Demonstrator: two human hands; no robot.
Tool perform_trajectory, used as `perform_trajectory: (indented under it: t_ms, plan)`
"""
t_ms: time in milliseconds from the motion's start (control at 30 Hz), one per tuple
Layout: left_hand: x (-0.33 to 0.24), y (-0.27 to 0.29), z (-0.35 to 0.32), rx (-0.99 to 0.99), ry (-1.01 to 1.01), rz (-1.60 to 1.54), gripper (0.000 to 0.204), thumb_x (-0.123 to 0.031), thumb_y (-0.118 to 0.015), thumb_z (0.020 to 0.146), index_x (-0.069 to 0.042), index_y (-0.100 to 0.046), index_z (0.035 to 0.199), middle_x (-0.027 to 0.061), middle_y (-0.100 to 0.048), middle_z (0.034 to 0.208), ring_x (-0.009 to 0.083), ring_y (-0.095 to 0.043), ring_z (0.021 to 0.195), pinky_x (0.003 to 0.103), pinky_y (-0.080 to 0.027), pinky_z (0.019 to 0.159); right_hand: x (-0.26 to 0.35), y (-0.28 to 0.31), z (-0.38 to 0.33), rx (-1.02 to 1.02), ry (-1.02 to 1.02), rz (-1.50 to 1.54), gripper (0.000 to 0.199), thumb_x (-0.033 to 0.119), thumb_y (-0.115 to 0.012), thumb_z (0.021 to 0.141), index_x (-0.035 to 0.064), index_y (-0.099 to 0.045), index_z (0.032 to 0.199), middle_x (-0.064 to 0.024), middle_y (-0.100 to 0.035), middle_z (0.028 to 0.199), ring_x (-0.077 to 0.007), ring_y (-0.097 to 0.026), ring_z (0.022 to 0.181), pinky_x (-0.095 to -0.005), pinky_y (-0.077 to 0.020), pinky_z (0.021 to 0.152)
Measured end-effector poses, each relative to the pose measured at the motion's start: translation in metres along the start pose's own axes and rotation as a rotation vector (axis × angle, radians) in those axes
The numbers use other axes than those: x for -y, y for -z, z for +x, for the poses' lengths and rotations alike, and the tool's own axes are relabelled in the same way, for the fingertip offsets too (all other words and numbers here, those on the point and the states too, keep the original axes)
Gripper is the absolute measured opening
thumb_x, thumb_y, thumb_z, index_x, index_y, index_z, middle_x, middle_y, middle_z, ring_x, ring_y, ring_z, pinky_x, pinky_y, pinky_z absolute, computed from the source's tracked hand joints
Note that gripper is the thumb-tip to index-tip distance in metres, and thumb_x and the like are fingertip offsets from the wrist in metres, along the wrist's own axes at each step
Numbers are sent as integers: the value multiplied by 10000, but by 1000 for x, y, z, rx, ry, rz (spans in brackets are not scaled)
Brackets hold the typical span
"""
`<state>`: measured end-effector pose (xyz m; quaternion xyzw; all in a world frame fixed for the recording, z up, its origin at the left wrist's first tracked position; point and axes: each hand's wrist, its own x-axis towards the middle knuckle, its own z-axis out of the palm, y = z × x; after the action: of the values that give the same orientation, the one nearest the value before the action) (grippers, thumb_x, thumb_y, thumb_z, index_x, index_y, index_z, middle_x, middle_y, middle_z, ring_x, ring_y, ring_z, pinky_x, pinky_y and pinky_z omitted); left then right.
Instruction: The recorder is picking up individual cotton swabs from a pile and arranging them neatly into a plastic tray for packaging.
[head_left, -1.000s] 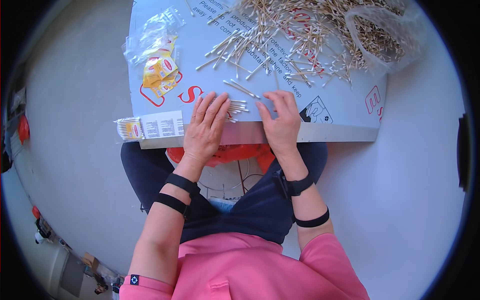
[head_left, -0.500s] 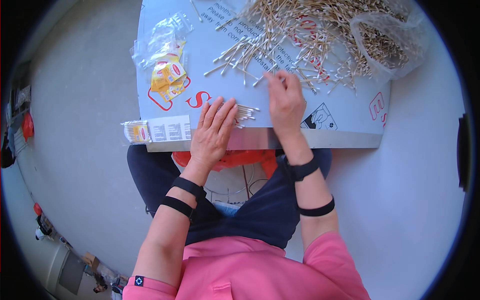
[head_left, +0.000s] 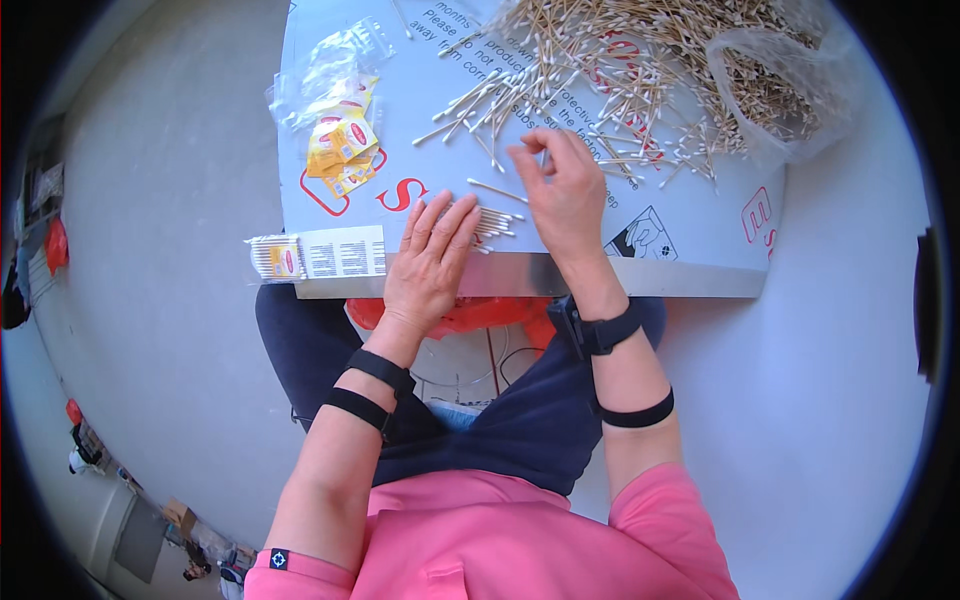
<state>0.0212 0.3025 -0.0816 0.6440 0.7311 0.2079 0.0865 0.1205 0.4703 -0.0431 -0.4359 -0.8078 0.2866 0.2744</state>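
My left hand [head_left: 432, 250] lies flat, fingers stretched out, over a small bunch of cotton swabs [head_left: 497, 222] near the board's front edge; their white tips stick out to its right. My right hand [head_left: 566, 195] hovers just right of the bunch, thumb and bent forefinger slightly apart, with nothing seen between them. One single swab [head_left: 490, 188] lies slanted between the two hands, below the right fingertips. Farther off, loose swabs [head_left: 480, 105] spread out from a large heap [head_left: 640, 50] at the far right.
A clear plastic bag [head_left: 735, 90] lies open around the heap. Clear pouches [head_left: 335, 70] and yellow printed cards [head_left: 342, 140] lie at the far left. A filled swab packet [head_left: 275, 258] and a white printed label strip [head_left: 345, 252] rest at the front left edge of the grey board [head_left: 690, 225].
My right hand has drawn slightly left from the loose swabs. A single swab now lies slanted above the bunch, apart from the fingertips. My left hand stays over the bunch.
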Motion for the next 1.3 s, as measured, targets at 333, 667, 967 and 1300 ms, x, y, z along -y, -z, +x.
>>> perform_trajectory:
  t_ms: [333, 667, 967, 1300]
  plan:
    - [-5, 1, 4, -28, 7, -47, 531, 4, -601, 856, -58, -526, 1378, 57, -498, 1459, 285, -429, 1389, 480, -326, 1191, -26, 24, -10, 258, -502, 632, 177, 113, -728, 902, 21, -662, 1039, -34, -671, 843, -134, -639, 773, -261, -513, 683]
    - [-1, -3, 2, -16, 3, -1, 565, -61, -569, 879, -78, -478, 1437, 33, -447, 1511, 268, -381, 1428, 454, -279, 1222, -12, 49, -55, 397, -734, 1339, 163, 172, -585, 1029, 19, -590, 1084, -96, -690, 989, -124, -681, 824, -220, -528, 673]
    - [-4, 2, 4, -35, 4, 1, 508, 14, -603, 858, -58, -547, 1358, 51, -503, 1449, 278, -429, 1388, 477, -335, 1189, 7, 52, -54, 309, -616, 1163, 149, 17, -663, 951, 11, -583, 1077, -83, -671, 963, -125, -678, 801, -224, -541, 684]
    - [0, -2, 1, -20, -1, 30, 550, -62, -582, 873, -83, -507, 1417, 29, -461, 1502, 265, -390, 1424, 452, -292, 1216, -4, 41, -61, 146, -374, 463, 97, 1, -709, 891, 4, -675, 982, -47, -667, 886, -109, -654, 733, -245, -521, 645]
